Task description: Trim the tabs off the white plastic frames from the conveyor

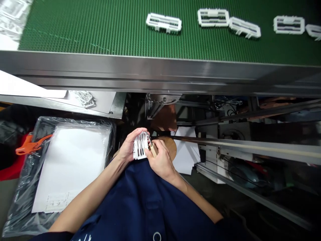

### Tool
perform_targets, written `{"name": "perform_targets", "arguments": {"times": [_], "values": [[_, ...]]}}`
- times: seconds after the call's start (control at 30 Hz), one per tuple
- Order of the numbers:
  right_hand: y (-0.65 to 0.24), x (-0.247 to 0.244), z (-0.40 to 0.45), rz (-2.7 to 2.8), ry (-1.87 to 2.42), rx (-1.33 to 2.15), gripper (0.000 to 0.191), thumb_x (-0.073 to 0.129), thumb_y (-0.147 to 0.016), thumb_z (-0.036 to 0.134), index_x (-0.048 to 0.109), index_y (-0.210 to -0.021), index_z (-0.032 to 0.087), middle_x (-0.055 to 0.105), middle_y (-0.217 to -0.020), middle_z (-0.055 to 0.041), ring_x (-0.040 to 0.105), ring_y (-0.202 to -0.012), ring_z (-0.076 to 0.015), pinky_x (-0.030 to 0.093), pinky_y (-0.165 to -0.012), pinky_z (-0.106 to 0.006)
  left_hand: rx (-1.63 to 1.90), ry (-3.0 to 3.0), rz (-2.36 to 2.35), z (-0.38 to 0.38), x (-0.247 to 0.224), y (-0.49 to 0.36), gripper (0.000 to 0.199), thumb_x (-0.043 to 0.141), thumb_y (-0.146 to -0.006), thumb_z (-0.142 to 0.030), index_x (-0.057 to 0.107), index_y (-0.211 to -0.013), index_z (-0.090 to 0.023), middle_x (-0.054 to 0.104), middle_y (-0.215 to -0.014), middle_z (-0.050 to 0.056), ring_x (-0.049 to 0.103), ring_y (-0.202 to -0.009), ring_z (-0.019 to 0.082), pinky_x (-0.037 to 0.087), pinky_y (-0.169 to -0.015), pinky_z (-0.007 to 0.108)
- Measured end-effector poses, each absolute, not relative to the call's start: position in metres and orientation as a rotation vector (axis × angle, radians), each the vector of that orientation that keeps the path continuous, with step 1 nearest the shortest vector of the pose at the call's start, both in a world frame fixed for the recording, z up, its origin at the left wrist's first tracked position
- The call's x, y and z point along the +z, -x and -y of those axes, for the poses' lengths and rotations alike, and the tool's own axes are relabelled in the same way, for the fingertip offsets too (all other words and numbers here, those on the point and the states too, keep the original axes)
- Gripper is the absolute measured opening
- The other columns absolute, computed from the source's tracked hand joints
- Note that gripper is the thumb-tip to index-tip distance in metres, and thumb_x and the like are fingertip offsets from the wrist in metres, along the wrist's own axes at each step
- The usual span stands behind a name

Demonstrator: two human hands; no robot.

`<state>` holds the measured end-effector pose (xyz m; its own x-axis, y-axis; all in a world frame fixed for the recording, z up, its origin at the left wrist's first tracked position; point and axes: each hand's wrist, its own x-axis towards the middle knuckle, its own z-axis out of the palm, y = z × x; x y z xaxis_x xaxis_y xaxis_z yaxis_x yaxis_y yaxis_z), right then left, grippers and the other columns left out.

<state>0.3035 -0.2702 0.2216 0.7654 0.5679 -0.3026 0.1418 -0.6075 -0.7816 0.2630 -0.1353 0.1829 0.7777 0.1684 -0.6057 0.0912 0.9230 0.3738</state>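
Note:
Close to my body, my left hand (127, 147) is closed around white slotted plastic frames (140, 146), which look like a small stack held together. My right hand (162, 159) grips a trimming knife (153, 150) by its pale handle. The knife's metal end meets the upper right edge of the frames; its tip is hard to make out there. The right thumb rests against the lower right side of the frames.
Above runs a green ribbed conveyor belt (100, 26) with a metal edge, carrying several white plastic frames (164, 22). At left, a plastic-lined crate (111, 134) holds white paper (75, 157) and orange-handled cutters (31, 145). More frames (84, 98) lie on a side table. Metal rails (263, 149) stand right.

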Motion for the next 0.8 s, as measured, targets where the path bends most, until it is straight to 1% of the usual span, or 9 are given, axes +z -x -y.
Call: {"name": "perform_targets", "arguments": {"times": [0.07,0.2,0.27,0.33,0.43,0.53,0.63,0.73,0.8], "values": [[-0.303,0.216,0.271,0.470,2.071,0.736,0.023,0.058,-0.078,0.032,0.052,-0.095,0.019,0.060,-0.094,-0.0069,0.058,-0.086,-0.0197,0.047,-0.076,-0.031,0.084,-0.416,-0.687,0.139,0.186,-0.263,0.015,0.067,-0.073,-0.026,0.063,-0.084,-0.016,0.066,-0.076,0.002,0.064,-0.063,0.015,0.053,-0.060,0.024],[-0.305,0.201,0.267,0.343,1.607,0.992,0.022,0.059,-0.080,0.033,0.050,-0.094,0.019,0.059,-0.085,-0.0025,0.058,-0.076,-0.0151,0.049,-0.070,-0.027,0.165,-0.464,-0.653,0.142,0.194,-0.268,0.013,0.066,-0.072,-0.026,0.061,-0.074,-0.014,0.064,-0.070,0.003,0.059,-0.050,0.015,0.050,-0.048,0.025],[-0.307,0.197,0.262,0.312,1.486,1.012,0.025,0.061,-0.079,0.033,0.050,-0.096,0.019,0.059,-0.090,-0.0027,0.058,-0.079,-0.0148,0.049,-0.073,-0.027,0.221,-0.491,-0.650,0.140,0.198,-0.270,0.014,0.066,-0.072,-0.025,0.062,-0.078,-0.013,0.064,-0.073,0.005,0.058,-0.050,0.014,0.049,-0.047,0.025],[-0.310,0.195,0.254,0.338,1.431,1.048,0.027,0.062,-0.079,0.032,0.049,-0.097,0.019,0.059,-0.092,-0.0030,0.058,-0.081,-0.0152,0.049,-0.073,-0.027,0.304,-0.504,-0.684,0.136,0.202,-0.267,0.021,0.066,-0.074,-0.026,0.063,-0.091,-0.014,0.066,-0.085,0.007,0.062,-0.061,0.016,0.052,-0.053,0.026],[-0.310,0.196,0.236,0.477,1.477,1.088,0.027,0.063,-0.078,0.031,0.049,-0.097,0.018,0.059,-0.092,-0.0037,0.058,-0.082,-0.0160,0.049,-0.075,-0.028,0.473,-0.514,-0.872,0.133,0.209,-0.250,0.036,0.067,-0.077,-0.038,0.060,-0.107,-0.019,0.066,-0.095,0.007,0.063,-0.074,0.018,0.052,-0.060,0.026],[-0.299,0.192,0.212,0.608,1.660,1.031,0.025,0.062,-0.076,0.032,0.047,-0.090,0.018,0.059,-0.084,-0.0026,0.058,-0.075,-0.0153,0.049,-0.071,-0.027,0.593,-0.572,-1.056,0.134,0.211,-0.223,0.042,0.066,-0.077,-0.049,0.060,-0.105,-0.018,0.066,-0.091,0.006,0.063,-0.079,0.019,0.051,-0.066,0.025],[-0.281,0.184,0.187,0.722,1.774,0.980,0.021,0.059,-0.078,0.034,0.047,-0.086,0.019,0.060,-0.080,-0.0017,0.058,-0.071,-0.0148,0.047,-0.067,-0.025,0.636,-0.610,-1.105,0.129,0.201,-0.198,0.044,0.069,-0.074,-0.048,0.060,-0.104,-0.017,0.066,-0.093,0.007,0.062,-0.088,0.021,0.049,-0.073,0.026],[-0.269,0.177,0.164,0.885,1.785,1.024,0.020,0.059,-0.078,0.035,0.051,-0.088,0.019,0.063,-0.080,-0.0013,0.060,-0.071,-0.0148,0.046,-0.066,-0.023,0.666,-0.530,-1.075,0.109,0.174,-0.180,0.036,0.071,-0.074,-0.044,0.061,-0.095,-0.017,0.067,-0.087,0.005,0.063,-0.083,0.020,0.049,-0.069,0.024],[-0.270,0.173,0.149,1.007,1.815,1.054,0.021,0.059,-0.078,0.037,0.054,-0.089,0.020,0.064,-0.078,-0.0005,0.060,-0.069,-0.0148,0.045,-0.064,-0.022,0.575,-0.414,-1.036,0.091,0.150,-0.171,0.029,0.070,-0.074,-0.042,0.061,-0.087,-0.018,0.067,-0.080,0.004,0.064,-0.076,0.018,0.049,-0.067,0.024]]}}
